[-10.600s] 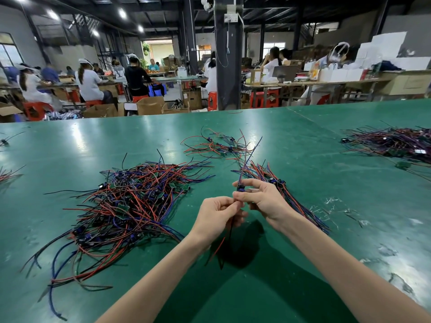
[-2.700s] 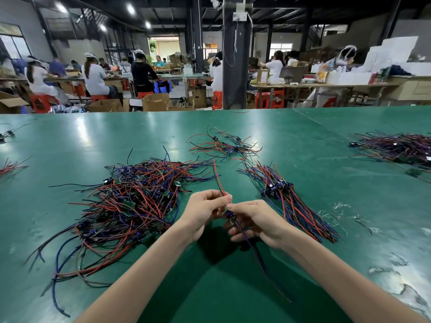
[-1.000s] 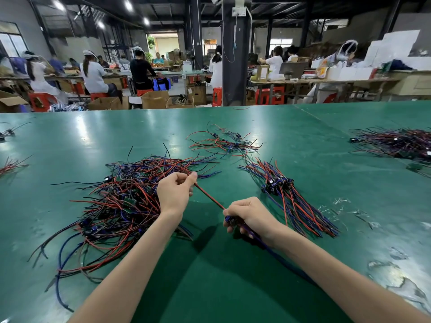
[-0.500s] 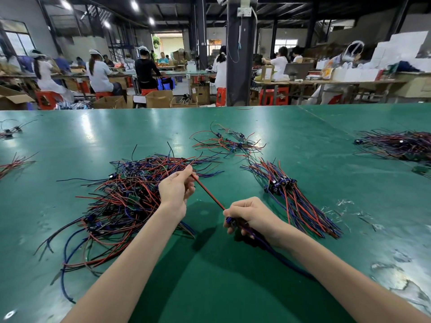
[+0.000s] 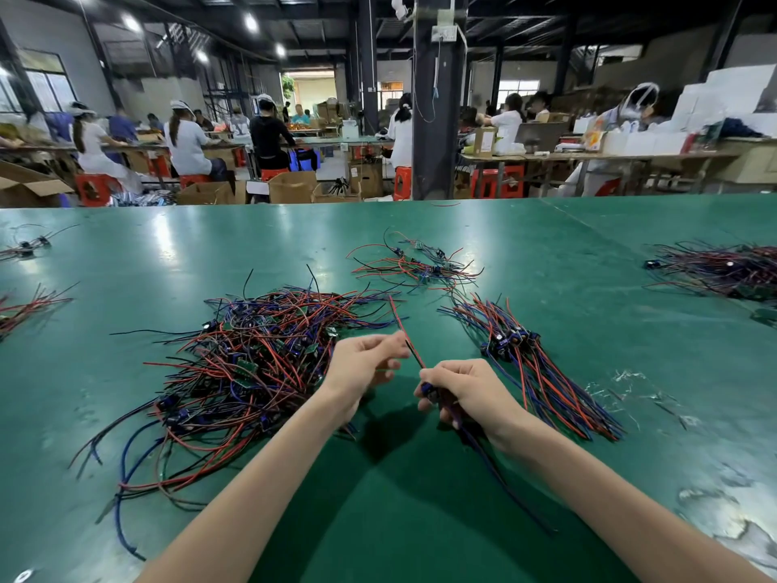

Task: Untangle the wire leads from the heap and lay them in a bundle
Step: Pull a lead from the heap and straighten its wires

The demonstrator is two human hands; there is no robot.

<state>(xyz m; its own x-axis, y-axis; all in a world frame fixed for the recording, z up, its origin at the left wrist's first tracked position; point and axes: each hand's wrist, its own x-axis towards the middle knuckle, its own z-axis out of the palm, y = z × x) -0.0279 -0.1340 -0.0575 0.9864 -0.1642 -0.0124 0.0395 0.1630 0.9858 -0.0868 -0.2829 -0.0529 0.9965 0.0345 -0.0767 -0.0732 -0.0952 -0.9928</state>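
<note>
A tangled heap of red, blue and black wire leads (image 5: 248, 363) with small green boards lies left of centre on the green table (image 5: 420, 519). A neat bundle of leads (image 5: 534, 368) lies to the right, fanned toward me. Between them my right hand (image 5: 462, 389) grips one wire lead (image 5: 405, 334) at its blue component; its red wire rises up and away, its blue wire trails back under my forearm. My left hand (image 5: 366, 363) pinches the red wire just left of my right hand.
A small loose cluster of leads (image 5: 416, 267) lies beyond the bundle. Another pile (image 5: 723, 269) sits at the far right, and a few stray leads (image 5: 25, 305) lie at the left edge. People work at benches beyond the table's far edge.
My left hand has slid back along the red wire toward my right hand, and the wire now stands more upright. My right hand keeps its grip in the same place.
</note>
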